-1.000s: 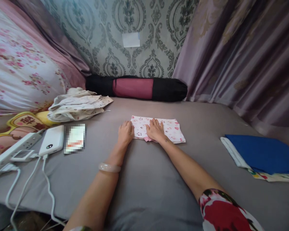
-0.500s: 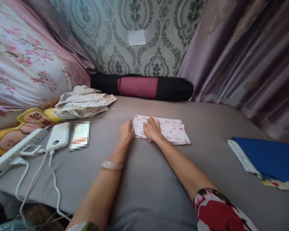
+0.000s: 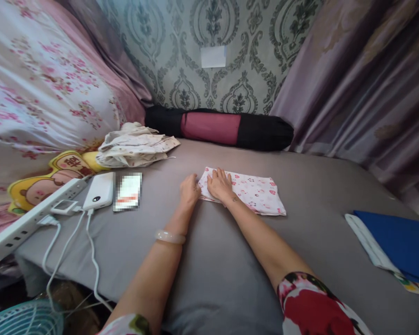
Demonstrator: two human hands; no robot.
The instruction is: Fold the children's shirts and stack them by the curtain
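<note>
A folded white cloth with pink and red prints lies flat on the grey bed sheet in front of me. My left hand is at the cloth's left edge, its fingers curled and closed on that edge; the fingertips are partly hidden. Flat on the cloth's left part rests my right hand, fingers stretched and a little spread, pressing down on it.
To the left are a crumpled pale cloth, a yellow cartoon cushion, a white power strip, a white power bank with cables and a blurred card. A black and maroon roll lies behind. Folded blue fabric sits at right.
The view has turned slightly left, so the surroundings shift right. My right hand has slid a little toward the cloth's left edge; my left hand stays at that edge.
</note>
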